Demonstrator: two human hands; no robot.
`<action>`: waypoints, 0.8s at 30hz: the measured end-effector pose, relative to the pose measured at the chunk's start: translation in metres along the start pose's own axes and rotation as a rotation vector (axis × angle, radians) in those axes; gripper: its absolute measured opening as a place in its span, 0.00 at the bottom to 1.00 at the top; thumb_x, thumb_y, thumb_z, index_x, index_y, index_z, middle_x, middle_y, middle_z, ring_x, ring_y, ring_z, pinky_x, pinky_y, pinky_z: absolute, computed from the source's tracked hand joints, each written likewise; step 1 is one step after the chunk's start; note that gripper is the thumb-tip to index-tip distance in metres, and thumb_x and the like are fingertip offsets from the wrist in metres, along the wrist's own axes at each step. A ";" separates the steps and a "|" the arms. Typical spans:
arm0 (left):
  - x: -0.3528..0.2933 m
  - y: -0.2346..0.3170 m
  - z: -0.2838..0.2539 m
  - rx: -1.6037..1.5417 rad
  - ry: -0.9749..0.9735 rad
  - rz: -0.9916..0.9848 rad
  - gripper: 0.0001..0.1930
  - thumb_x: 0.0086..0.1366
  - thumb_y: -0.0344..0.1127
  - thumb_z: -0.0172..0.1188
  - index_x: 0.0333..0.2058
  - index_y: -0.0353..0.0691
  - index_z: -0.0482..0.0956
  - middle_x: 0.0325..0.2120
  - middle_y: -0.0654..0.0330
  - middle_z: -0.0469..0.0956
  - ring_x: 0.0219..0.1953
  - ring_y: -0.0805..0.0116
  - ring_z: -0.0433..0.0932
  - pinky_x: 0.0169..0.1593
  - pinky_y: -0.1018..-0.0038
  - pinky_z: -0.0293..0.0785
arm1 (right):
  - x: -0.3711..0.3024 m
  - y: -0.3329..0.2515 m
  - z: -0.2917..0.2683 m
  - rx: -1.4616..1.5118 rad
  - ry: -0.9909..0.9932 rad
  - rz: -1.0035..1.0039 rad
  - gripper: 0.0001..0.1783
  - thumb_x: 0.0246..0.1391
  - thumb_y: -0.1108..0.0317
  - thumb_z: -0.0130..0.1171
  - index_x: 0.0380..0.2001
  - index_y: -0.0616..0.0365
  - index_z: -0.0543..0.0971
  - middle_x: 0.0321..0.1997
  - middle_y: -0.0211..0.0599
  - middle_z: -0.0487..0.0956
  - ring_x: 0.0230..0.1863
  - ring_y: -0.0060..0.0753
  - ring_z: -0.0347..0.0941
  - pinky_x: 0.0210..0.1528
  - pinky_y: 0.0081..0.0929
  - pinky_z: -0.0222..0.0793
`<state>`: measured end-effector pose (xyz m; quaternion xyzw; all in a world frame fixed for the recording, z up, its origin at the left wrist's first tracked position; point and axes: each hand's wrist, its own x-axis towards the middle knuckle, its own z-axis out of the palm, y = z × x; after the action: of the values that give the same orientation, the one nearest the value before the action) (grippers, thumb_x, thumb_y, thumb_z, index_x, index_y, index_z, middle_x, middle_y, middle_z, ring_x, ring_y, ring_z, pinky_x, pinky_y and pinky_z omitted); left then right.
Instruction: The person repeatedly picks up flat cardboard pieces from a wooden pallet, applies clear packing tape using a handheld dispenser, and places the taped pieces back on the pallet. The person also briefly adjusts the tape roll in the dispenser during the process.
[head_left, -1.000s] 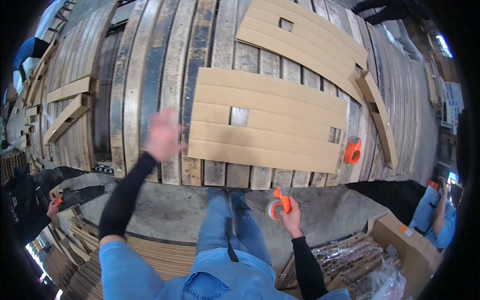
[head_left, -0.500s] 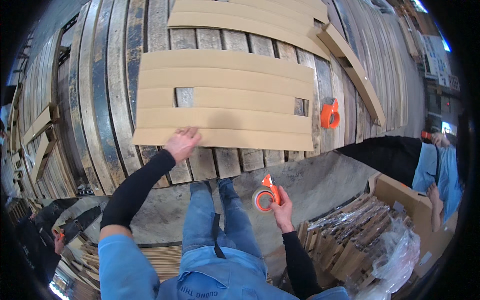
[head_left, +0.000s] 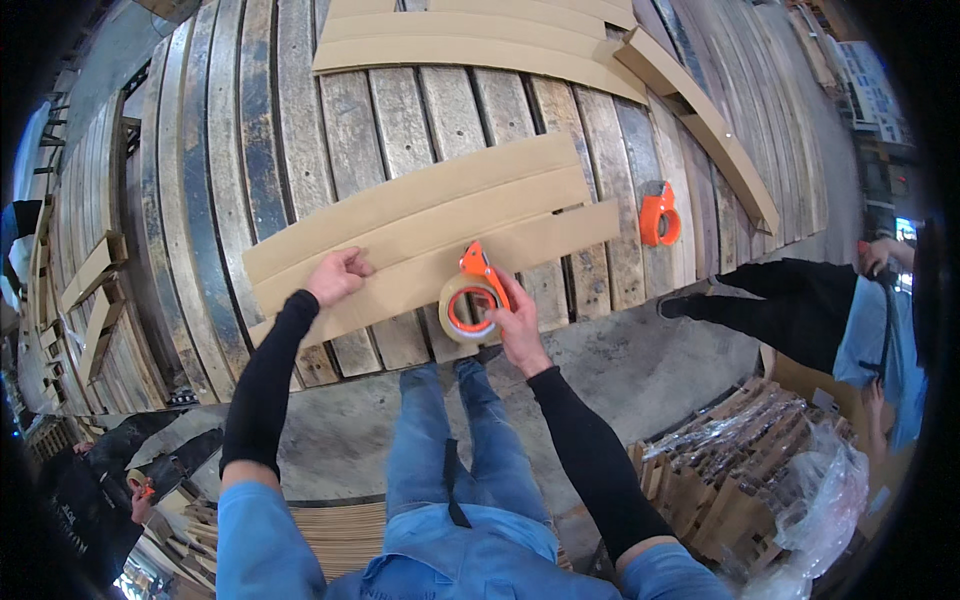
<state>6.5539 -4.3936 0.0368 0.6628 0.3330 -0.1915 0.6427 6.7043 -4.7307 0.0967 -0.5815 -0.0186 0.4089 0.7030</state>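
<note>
A brown cardboard sheet [head_left: 420, 215] with crease lines lies at a slant on the slatted wooden table, its panels folded so that it looks narrow. My left hand [head_left: 338, 278] is on its near left part, fingers bent and closed against the board; the fingertips are partly hidden. In my right hand [head_left: 520, 325] is an orange tape dispenser [head_left: 478, 262] with a roll of tape on it, gripped by its handle. The dispenser is over the near edge of the sheet, covering part of it; whether it touches the cardboard I cannot tell.
A second orange tape dispenser [head_left: 659, 215] rests on the table [head_left: 350, 130] to the right. Farther off lie another cardboard sheet [head_left: 450, 42] and a long folded cardboard strip [head_left: 735, 165]. Stacked cardboard [head_left: 710, 480] and clear plastic wrap [head_left: 825, 490] are at lower right, near another person [head_left: 880, 320].
The cardboard sheet has gone from flat to folded narrow and turned to a slant. My right hand has brought the tape dispenser up and left over it. My left hand has shifted slightly left.
</note>
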 end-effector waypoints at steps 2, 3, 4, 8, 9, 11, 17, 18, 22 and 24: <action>-0.008 0.029 0.030 0.627 0.288 0.485 0.18 0.54 0.35 0.61 0.43 0.33 0.75 0.52 0.53 0.75 0.53 0.57 0.75 0.55 0.61 0.71 | 0.021 0.015 -0.005 -0.028 0.065 -0.056 0.44 0.43 0.81 0.53 0.69 0.74 0.60 0.67 0.49 0.70 0.68 0.36 0.67 0.68 0.30 0.63; -0.014 0.041 0.038 0.938 0.439 0.719 0.19 0.57 0.38 0.62 0.44 0.33 0.73 0.57 0.50 0.72 0.57 0.52 0.72 0.60 0.57 0.69 | 0.025 0.012 -0.001 -0.006 0.097 -0.027 0.44 0.43 0.81 0.52 0.69 0.74 0.59 0.68 0.50 0.68 0.68 0.36 0.67 0.68 0.30 0.63; -0.009 0.040 0.037 0.985 0.514 0.685 0.21 0.59 0.43 0.62 0.45 0.33 0.73 0.59 0.48 0.70 0.60 0.49 0.69 0.63 0.54 0.64 | 0.027 0.009 0.002 0.013 0.093 -0.007 0.44 0.43 0.81 0.52 0.69 0.74 0.59 0.68 0.50 0.68 0.67 0.36 0.67 0.68 0.29 0.64; 0.038 0.014 0.021 1.079 0.779 0.456 0.33 0.61 0.61 0.62 0.48 0.33 0.74 0.64 0.44 0.64 0.67 0.44 0.60 0.68 0.44 0.52 | 0.040 -0.008 0.018 0.052 0.044 0.082 0.44 0.44 0.83 0.51 0.70 0.74 0.58 0.69 0.49 0.67 0.67 0.35 0.67 0.67 0.29 0.65; 0.049 0.021 0.019 1.080 0.825 0.392 0.36 0.61 0.64 0.61 0.49 0.33 0.75 0.64 0.44 0.64 0.68 0.44 0.59 0.68 0.43 0.51 | 0.043 -0.004 0.017 0.044 0.037 0.072 0.44 0.44 0.83 0.50 0.70 0.74 0.58 0.70 0.49 0.67 0.67 0.35 0.67 0.67 0.30 0.66; 0.059 0.045 0.022 0.962 0.650 0.229 0.37 0.57 0.67 0.62 0.49 0.36 0.77 0.66 0.42 0.62 0.69 0.44 0.58 0.68 0.42 0.53 | 0.045 0.002 0.012 0.042 0.058 0.073 0.43 0.44 0.84 0.50 0.69 0.74 0.59 0.69 0.48 0.67 0.67 0.36 0.67 0.66 0.30 0.67; 0.009 0.171 -0.006 0.973 -0.097 -0.209 0.44 0.48 0.70 0.66 0.52 0.38 0.76 0.62 0.44 0.67 0.63 0.46 0.69 0.63 0.51 0.66 | 0.043 0.010 0.007 0.046 0.081 0.029 0.42 0.43 0.83 0.51 0.68 0.74 0.61 0.68 0.48 0.68 0.67 0.37 0.68 0.67 0.32 0.66; -0.004 0.178 0.008 1.078 -0.247 -0.227 0.44 0.47 0.69 0.68 0.53 0.38 0.76 0.61 0.44 0.69 0.62 0.47 0.70 0.62 0.53 0.68 | 0.042 0.013 0.006 0.043 0.086 0.020 0.42 0.43 0.83 0.50 0.67 0.74 0.61 0.68 0.48 0.69 0.67 0.37 0.68 0.67 0.32 0.65; -0.026 0.110 0.050 1.057 0.033 0.087 0.41 0.47 0.58 0.74 0.54 0.37 0.74 0.60 0.47 0.69 0.61 0.47 0.71 0.63 0.52 0.66 | 0.044 0.010 0.010 0.094 0.062 0.024 0.40 0.43 0.83 0.49 0.66 0.74 0.63 0.65 0.47 0.70 0.66 0.37 0.68 0.69 0.32 0.63; -0.029 0.077 0.069 1.068 0.190 0.242 0.40 0.46 0.51 0.76 0.54 0.36 0.72 0.60 0.46 0.70 0.58 0.46 0.72 0.61 0.53 0.68 | 0.040 0.013 0.010 0.083 0.070 -0.008 0.40 0.43 0.83 0.49 0.65 0.73 0.64 0.64 0.47 0.71 0.66 0.37 0.69 0.69 0.32 0.63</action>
<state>6.5988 -4.4627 0.1055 0.9444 0.1674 -0.1978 0.2021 6.7185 -4.6992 0.0716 -0.5656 0.0205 0.3860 0.7285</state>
